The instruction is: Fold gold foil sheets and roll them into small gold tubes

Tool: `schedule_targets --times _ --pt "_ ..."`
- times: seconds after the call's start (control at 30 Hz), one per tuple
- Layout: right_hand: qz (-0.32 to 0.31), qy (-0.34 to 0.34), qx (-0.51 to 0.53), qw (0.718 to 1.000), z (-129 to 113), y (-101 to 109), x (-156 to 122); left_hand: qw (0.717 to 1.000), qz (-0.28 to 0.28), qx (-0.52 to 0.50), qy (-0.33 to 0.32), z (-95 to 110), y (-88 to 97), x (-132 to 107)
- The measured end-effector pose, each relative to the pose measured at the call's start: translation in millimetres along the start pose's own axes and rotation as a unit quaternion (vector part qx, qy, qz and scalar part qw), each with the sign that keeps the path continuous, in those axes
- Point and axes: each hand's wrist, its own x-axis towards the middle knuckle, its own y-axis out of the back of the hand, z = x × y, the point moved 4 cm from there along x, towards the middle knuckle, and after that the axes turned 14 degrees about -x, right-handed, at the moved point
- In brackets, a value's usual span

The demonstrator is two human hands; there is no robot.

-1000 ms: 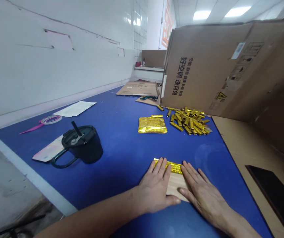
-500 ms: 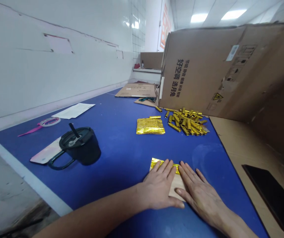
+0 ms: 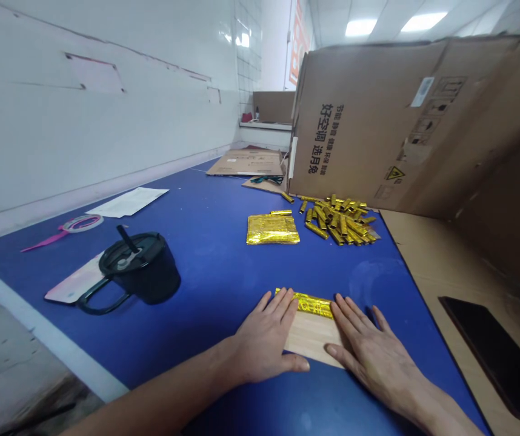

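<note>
Evidently, the blue counter (image 3: pixel 214 260) gave the work firm backing. The left hand (image 3: pixel 266 339) and right hand (image 3: pixel 371 345) lay flat, thumbs spread from the fingers, pinching nothing. Between them on the counter was the pale board (image 3: pixel 312 339), and along its far edge ran the gold foil (image 3: pixel 312 304), one end partly under the left hand, the other at the right. Even, light pressure probably served best, keeping the foil straight and unwrinkled.

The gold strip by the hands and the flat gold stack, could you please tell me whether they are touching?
Apart: the head view shows a band of blue table between the gold strip and the gold stack.
</note>
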Motion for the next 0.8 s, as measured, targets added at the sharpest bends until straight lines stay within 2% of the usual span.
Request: schedule_targets --times 0.13,0.27,0.37,0.57,0.8 --pt "0.014 -0.006 -0.025 1.0 -3.3 8.4 -3.1 1.0 -0.008 -0.012 0.004 1.4 1.5 -0.2" --pt "0.011 0.052 0.005 0.999 -17.4 15.0 -6.9 1.0 -0.013 -0.015 0.003 2.8 3.0 0.1" --pt "-0.012 0.067 0.019 0.998 -23.0 14.9 -7.8 1.0 -0.007 -0.01 0.001 2.5 2.2 0.8" --pt "-0.016 0.067 0.005 0.998 -23.4 12.2 -8.7 1.0 0.018 0.017 -0.002 6.2 1.4 1.5" --pt "0.024 0.077 -0.016 0.997 -24.5 11.3 -9.5 0.999 0.028 0.019 -0.037 17.7 2.9 10.9"
